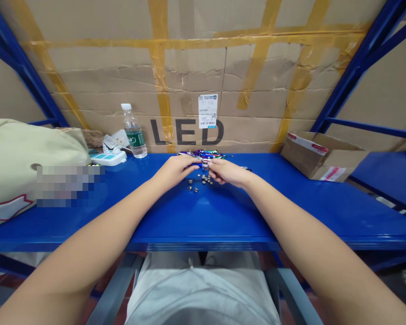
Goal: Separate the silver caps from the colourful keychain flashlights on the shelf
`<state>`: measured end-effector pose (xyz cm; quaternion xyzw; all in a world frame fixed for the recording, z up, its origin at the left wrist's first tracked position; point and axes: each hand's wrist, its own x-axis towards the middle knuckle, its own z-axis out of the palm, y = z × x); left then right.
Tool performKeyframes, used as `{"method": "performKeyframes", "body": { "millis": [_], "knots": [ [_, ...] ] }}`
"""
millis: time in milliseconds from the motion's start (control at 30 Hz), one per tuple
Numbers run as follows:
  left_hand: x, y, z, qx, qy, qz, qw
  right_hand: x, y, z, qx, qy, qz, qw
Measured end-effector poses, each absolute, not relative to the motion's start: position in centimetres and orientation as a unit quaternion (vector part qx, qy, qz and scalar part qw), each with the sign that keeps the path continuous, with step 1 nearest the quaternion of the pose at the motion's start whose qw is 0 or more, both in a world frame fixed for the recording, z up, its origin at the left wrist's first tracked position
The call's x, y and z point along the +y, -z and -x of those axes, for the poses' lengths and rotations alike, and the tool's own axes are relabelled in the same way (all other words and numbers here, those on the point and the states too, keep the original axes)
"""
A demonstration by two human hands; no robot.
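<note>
My left hand (176, 171) and my right hand (228, 172) meet near the back of the blue table. The left thumb and fingers close on a small shiny blue tube (196, 165). At its right end is a silver piece (205, 165), which the right thumb and fingertips pinch; whether the two parts are joined I cannot tell. Just behind the fingers lies a pile of shiny coloured tubes (203, 154), blue, purple, green and silver. Several small round metal discs (208, 179) are scattered in front of the hands. Nearer me are a few small silver caps (192, 189).
A clear water bottle (135, 135) stands at the back left beside a white power strip (108, 158). A pale green bag (30, 153) covers the left end. An open cardboard box (320, 158) sits at the right. Large taped cardboard (115, 85) walls the back between blue posts.
</note>
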<state>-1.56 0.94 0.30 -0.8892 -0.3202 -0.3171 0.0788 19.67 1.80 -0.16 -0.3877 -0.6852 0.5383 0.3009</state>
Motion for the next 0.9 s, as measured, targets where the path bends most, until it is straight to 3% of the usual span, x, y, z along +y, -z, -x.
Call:
{"method": "performKeyframes", "body": {
  "millis": [433, 767, 900],
  "knots": [
    [1.1, -0.2, 1.4, -0.342, 0.281, 0.892, 0.096, 1.4, 0.0, -18.9, -0.649, -0.552, 0.397, 0.340],
    [0.6, -0.3, 0.7, -0.388, 0.282, 0.877, 0.019, 1.6, 0.3, -18.6, -0.647, -0.541, 0.410, 0.347],
    [0.3, -0.5, 0.7, -0.425, 0.281, 0.858, -0.062, 1.6, 0.2, -18.7, -0.675, -0.515, 0.387, 0.358]
  ]
}}
